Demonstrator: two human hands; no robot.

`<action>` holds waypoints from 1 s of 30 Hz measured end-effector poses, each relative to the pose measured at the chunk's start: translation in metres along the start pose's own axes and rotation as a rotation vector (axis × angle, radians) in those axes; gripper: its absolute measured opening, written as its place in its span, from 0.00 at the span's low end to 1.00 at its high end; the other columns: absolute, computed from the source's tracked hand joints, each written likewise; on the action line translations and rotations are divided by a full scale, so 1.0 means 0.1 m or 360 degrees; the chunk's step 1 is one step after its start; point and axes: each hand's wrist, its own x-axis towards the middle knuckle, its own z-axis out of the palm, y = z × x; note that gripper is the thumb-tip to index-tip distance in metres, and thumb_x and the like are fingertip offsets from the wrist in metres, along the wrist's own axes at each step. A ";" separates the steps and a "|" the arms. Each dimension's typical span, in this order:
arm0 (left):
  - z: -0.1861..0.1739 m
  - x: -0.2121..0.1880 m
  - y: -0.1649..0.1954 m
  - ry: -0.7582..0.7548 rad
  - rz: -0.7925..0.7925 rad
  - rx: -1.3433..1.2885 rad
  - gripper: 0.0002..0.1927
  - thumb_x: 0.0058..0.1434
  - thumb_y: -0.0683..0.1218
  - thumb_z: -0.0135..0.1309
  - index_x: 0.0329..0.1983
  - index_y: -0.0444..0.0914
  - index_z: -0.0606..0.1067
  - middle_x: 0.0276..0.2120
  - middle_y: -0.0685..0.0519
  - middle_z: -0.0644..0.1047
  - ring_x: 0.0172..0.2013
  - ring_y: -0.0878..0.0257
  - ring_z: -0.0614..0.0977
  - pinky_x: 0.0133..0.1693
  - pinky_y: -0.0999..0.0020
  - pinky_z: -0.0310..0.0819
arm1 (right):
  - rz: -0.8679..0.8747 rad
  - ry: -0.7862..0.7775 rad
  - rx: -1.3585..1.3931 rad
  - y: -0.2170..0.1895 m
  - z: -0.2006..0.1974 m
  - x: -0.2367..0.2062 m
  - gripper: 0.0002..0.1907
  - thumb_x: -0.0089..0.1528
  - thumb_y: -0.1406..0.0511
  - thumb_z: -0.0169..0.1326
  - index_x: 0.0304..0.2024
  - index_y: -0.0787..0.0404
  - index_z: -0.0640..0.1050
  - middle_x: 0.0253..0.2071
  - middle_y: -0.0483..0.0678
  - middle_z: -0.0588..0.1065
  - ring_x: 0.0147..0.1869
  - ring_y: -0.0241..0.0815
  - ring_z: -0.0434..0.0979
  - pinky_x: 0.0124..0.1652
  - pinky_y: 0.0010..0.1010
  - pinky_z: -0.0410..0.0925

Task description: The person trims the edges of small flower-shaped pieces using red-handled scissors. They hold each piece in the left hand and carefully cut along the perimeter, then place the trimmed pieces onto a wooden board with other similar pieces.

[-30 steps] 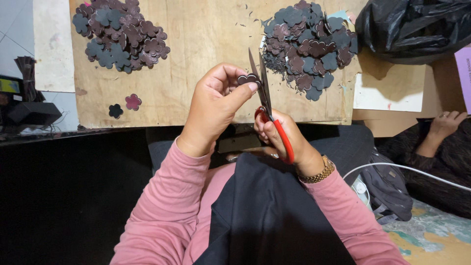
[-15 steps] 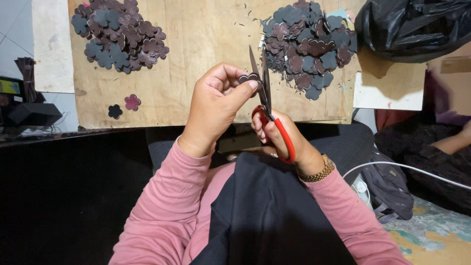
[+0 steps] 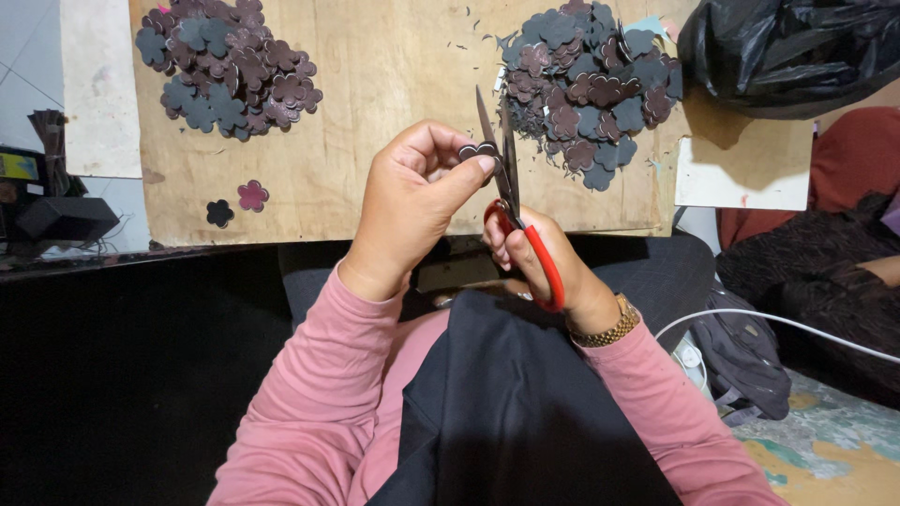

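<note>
My left hand (image 3: 412, 201) pinches a small dark flower cutout (image 3: 476, 150) against the blades of the scissors (image 3: 511, 201) gripped in my right hand (image 3: 548, 262). Heaps of cutouts (image 3: 591, 80) lie behind on the tabletop (image 3: 394, 66). My thumb hides part of the cutout.

Two flower-cutout piles (image 3: 230, 66) (image 3: 591, 84) on board (image 3: 403, 56), bag (image 3: 787, 52) right, scissors (image 3: 511, 187) before board.

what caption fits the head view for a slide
Left hand holds a dark flower cutout against red-handled scissors in the right hand.
</note>
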 end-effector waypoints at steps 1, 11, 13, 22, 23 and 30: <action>0.00 0.00 0.01 -0.0003 0.0001 -0.0010 0.06 0.65 0.37 0.61 0.42 0.33 0.75 0.36 0.56 0.79 0.37 0.73 0.78 0.42 0.78 0.75 | 0.0008 -0.0001 0.0024 0.01 0.00 0.00 0.30 0.68 0.40 0.48 0.41 0.61 0.69 0.35 0.40 0.64 0.35 0.29 0.61 0.36 0.20 0.61; -0.01 0.00 0.06 0.0012 -0.0073 -0.0179 0.11 0.66 0.35 0.57 0.50 0.31 0.73 0.40 0.51 0.81 0.41 0.68 0.83 0.48 0.74 0.80 | 0.0046 -0.0008 0.0061 0.03 0.00 -0.01 0.27 0.69 0.42 0.49 0.40 0.59 0.68 0.34 0.39 0.63 0.34 0.28 0.58 0.36 0.19 0.59; -0.02 0.01 0.07 0.0005 -0.0065 -0.0189 0.12 0.66 0.35 0.57 0.52 0.31 0.73 0.41 0.50 0.81 0.41 0.68 0.83 0.48 0.74 0.80 | 0.0050 -0.0011 0.0049 0.02 0.00 0.00 0.28 0.69 0.42 0.49 0.39 0.59 0.68 0.33 0.39 0.63 0.34 0.28 0.58 0.35 0.19 0.59; -0.02 -0.01 0.12 0.0073 -0.0104 -0.0131 0.17 0.64 0.35 0.58 0.55 0.32 0.70 0.38 0.49 0.81 0.39 0.68 0.83 0.44 0.76 0.78 | 0.0056 -0.0023 0.0093 0.04 -0.01 0.00 0.30 0.67 0.40 0.51 0.38 0.60 0.68 0.32 0.38 0.62 0.32 0.28 0.58 0.33 0.20 0.58; -0.02 -0.01 0.12 0.0072 -0.0100 -0.0131 0.17 0.64 0.35 0.58 0.55 0.32 0.70 0.38 0.50 0.81 0.39 0.68 0.83 0.43 0.76 0.78 | 0.0065 -0.0018 0.0103 0.05 -0.01 0.00 0.30 0.67 0.40 0.51 0.38 0.60 0.68 0.32 0.38 0.62 0.32 0.28 0.58 0.32 0.20 0.58; -0.02 0.00 0.12 0.0084 -0.0073 -0.0094 0.20 0.64 0.35 0.59 0.58 0.31 0.68 0.37 0.49 0.81 0.38 0.68 0.83 0.42 0.77 0.77 | 0.0128 0.0012 0.0090 0.06 -0.02 -0.02 0.29 0.67 0.41 0.52 0.38 0.60 0.68 0.31 0.38 0.63 0.31 0.28 0.59 0.31 0.20 0.58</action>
